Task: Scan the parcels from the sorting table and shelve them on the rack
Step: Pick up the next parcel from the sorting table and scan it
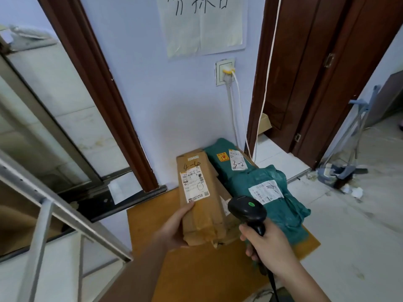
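The left hand (174,227) is reaching forward from the near edge, its grip closing around the near end of a brown cardboard parcel (200,192) marked "4-4" — thumb lying along the label side, the box lifted at a tilt over the wooden bench (148,225). To the right, the right hand (266,247) is clenching the handle of a black barcode scanner (247,209), its head raised beside the box. Two green bagged parcels (261,184) are lying on the bench's far right.
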The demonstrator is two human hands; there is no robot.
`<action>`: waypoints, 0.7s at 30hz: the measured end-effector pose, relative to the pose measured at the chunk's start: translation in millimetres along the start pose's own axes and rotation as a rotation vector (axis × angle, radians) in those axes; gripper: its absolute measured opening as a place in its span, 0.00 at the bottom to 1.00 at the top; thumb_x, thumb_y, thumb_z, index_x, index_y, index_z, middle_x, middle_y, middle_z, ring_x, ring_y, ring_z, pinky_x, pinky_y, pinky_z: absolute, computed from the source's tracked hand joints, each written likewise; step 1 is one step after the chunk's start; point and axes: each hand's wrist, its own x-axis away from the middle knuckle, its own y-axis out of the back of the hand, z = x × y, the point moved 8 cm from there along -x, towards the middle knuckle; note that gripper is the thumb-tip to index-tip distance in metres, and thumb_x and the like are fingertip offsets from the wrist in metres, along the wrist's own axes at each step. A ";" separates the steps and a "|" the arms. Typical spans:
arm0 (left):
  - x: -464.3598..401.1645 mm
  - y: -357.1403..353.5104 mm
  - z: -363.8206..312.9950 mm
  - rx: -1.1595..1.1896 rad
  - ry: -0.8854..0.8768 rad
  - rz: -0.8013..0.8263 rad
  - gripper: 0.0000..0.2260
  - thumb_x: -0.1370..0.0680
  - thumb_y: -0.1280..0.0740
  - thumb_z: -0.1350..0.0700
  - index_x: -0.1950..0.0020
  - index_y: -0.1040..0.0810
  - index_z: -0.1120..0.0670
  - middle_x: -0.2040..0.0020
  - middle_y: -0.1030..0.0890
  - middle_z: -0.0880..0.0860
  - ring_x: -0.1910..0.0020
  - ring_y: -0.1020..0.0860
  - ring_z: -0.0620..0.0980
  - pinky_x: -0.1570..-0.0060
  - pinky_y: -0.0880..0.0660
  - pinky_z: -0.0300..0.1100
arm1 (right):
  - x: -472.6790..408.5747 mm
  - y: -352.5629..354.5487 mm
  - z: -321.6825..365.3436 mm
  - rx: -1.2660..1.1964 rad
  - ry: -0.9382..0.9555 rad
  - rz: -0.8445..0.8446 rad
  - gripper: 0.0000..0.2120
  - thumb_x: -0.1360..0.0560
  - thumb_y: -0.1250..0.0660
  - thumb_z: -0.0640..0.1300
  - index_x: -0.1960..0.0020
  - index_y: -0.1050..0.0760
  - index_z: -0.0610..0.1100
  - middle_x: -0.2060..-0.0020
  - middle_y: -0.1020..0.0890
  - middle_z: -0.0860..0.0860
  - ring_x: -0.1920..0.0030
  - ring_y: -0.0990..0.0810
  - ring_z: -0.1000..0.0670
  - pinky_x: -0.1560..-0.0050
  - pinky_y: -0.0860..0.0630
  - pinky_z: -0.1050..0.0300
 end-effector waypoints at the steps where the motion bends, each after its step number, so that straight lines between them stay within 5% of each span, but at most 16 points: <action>1: 0.7 -3.7 1.6 0.063 -0.017 0.005 0.32 0.29 0.21 0.39 0.30 0.25 0.50 0.34 0.20 0.62 0.35 0.21 0.66 0.38 0.22 0.65 | 0.3 -0.5 0.6 -0.005 -0.001 -0.002 0.05 0.22 0.31 0.44 0.52 0.24 0.42 0.62 0.16 0.46 0.72 0.19 0.50 0.70 0.24 0.59; 4: -2.3 -6.4 8.0 0.152 -0.095 -0.028 0.31 0.28 0.23 0.41 0.29 0.27 0.50 0.34 0.20 0.62 0.36 0.21 0.65 0.44 0.20 0.63 | 2.3 -1.1 4.3 -0.005 0.010 -0.011 0.06 0.22 0.31 0.45 0.52 0.24 0.42 0.62 0.15 0.47 0.72 0.19 0.50 0.70 0.23 0.59; 8: 0.5 -2.5 14.1 0.063 -0.286 -0.063 0.51 0.38 0.16 0.37 0.20 0.38 0.39 0.31 0.21 0.56 0.35 0.19 0.61 0.42 0.18 0.63 | 9.4 -0.3 17.3 -0.010 0.048 -0.030 0.08 0.22 0.31 0.46 0.52 0.24 0.41 0.64 0.16 0.47 0.73 0.19 0.52 0.71 0.24 0.62; 13: 18.6 -14.4 17.0 -0.094 -0.490 -0.024 0.59 0.42 0.14 0.37 0.18 0.44 0.39 0.31 0.21 0.52 0.36 0.18 0.54 0.41 0.17 0.52 | 25.2 -13.4 42.1 0.041 0.159 -0.001 0.09 0.21 0.32 0.48 0.56 0.25 0.43 0.74 0.20 0.47 0.75 0.21 0.53 0.72 0.25 0.63; 21: 37.3 -32.9 16.7 -0.249 -0.600 -0.038 0.53 0.38 0.16 0.35 0.21 0.45 0.31 0.30 0.23 0.50 0.31 0.22 0.51 0.34 0.20 0.51 | 38.2 -19.3 66.9 0.105 0.263 -0.074 0.07 0.21 0.34 0.49 0.57 0.26 0.48 0.76 0.20 0.48 0.77 0.21 0.53 0.69 0.25 0.58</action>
